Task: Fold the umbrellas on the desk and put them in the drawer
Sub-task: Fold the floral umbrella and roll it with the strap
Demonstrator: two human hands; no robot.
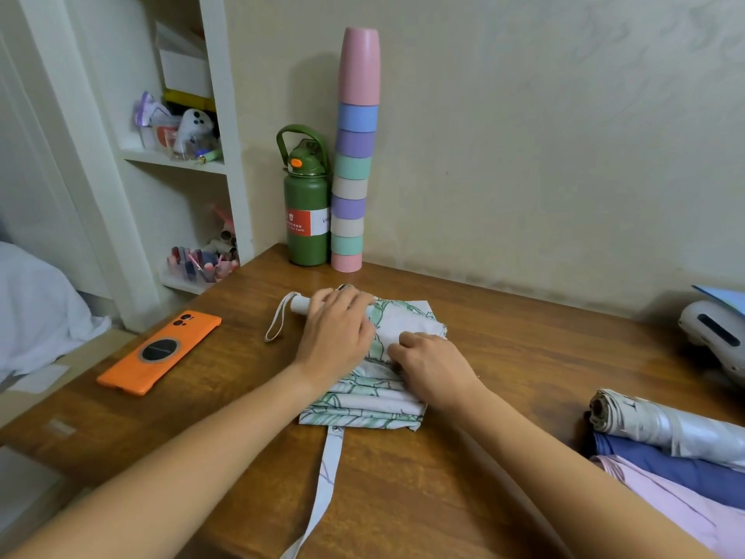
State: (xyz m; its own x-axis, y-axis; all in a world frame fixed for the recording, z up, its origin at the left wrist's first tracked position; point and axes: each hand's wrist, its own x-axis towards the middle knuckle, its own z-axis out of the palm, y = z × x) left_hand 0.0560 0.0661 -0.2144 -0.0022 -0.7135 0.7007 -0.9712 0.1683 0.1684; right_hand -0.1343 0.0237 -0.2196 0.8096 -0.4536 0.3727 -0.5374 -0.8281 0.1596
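Left hand (pixel 336 334) lies palm down over the handle end of the leaf-print umbrella (pixel 375 393), fingers curled round the white handle (pixel 300 304). Wrist loop (pixel 278 316) hangs off the handle just left of that hand. Right hand (pixel 433 367) sits just right of the left one, fingers bent, pinching the folded canopy cloth. Pleats stack flat under and in front of both hands on the desk (pixel 504 357). Closing strap (pixel 328 478) trails from the canopy edge toward the person, between the forearms. Well right of the right hand: rolled silver umbrella (pixel 661 427), blue one (pixel 685 472) and pink one (pixel 681 510) bunched together. Left of the left hand: orange phone (pixel 161 351). Beyond both hands, against the wall: green bottle (pixel 306 207) beside a stack of pastel cups (pixel 354 163). Drawer not visible.
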